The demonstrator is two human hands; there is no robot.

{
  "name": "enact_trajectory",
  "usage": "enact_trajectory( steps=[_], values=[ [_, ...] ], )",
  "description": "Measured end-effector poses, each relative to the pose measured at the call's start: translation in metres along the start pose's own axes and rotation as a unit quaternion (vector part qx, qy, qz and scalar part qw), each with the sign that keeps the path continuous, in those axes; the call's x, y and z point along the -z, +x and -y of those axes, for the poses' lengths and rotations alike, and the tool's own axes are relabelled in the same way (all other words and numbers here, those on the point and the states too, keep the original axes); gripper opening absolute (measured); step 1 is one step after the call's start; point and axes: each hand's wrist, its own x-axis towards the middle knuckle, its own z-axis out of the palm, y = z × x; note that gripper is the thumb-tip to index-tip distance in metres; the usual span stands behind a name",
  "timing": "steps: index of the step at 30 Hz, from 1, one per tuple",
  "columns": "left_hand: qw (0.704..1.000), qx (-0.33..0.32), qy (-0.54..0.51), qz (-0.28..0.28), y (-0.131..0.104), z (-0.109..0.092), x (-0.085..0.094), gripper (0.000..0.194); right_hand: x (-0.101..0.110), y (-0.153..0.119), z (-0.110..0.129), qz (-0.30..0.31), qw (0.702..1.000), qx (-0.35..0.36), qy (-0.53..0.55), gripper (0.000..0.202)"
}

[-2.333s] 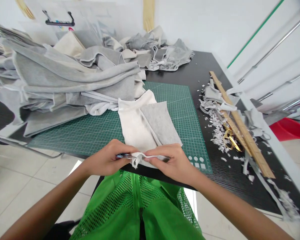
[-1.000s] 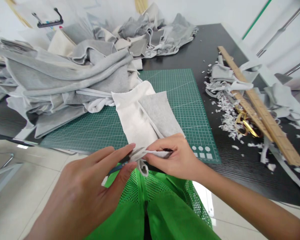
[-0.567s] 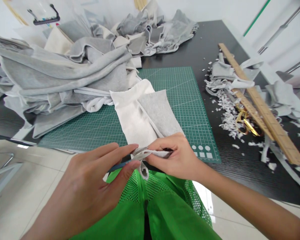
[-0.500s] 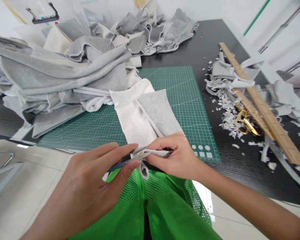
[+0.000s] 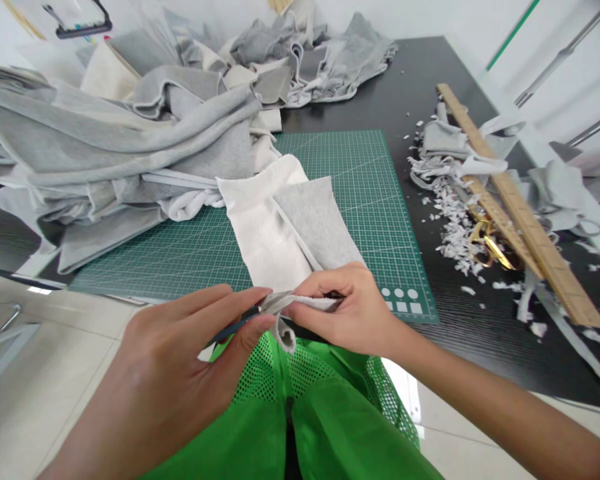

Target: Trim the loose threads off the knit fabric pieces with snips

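Observation:
A strip of fabric, white on one face and grey on the other, lies over the green cutting mat and reaches the table's front edge. My right hand pinches the near end of this fabric between thumb and fingers. Close beside it, my left hand is closed, with thumb and index finger on the fabric's edge and a slim dark blue tool lying between them. The tool's tip is hidden at the fabric. A curled end of cloth hangs below the fingers.
Heaped grey and white fabric covers the table's left side, with another pile at the back. On the right lie wooden rulers, gold scissors and fabric scraps. A green mesh garment is below my hands.
The view has shifted slightly. Both hands keep their grip, and the fingers and the fabric edge between them have moved only a little.

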Motion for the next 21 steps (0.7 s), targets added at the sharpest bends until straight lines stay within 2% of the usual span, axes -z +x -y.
enact_trajectory(
  steps=[12,17,21],
  values=[
    [1.0,-0.014,0.023,-0.007,0.0,0.0017,0.0007,0.021,0.0008,0.0001,-0.0004,0.0,1.0,-0.005,-0.001,0.014],
    [1.0,-0.019,0.0,-0.02,0.0033,0.0018,-0.0005,0.016,0.001,-0.0012,-0.0003,0.003,0.999,-0.031,-0.028,0.02],
    [1.0,-0.01,-0.016,-0.005,0.0049,0.0023,0.001,0.016,0.0007,-0.0018,-0.0008,0.002,0.999,-0.037,-0.026,0.02]
  ],
)
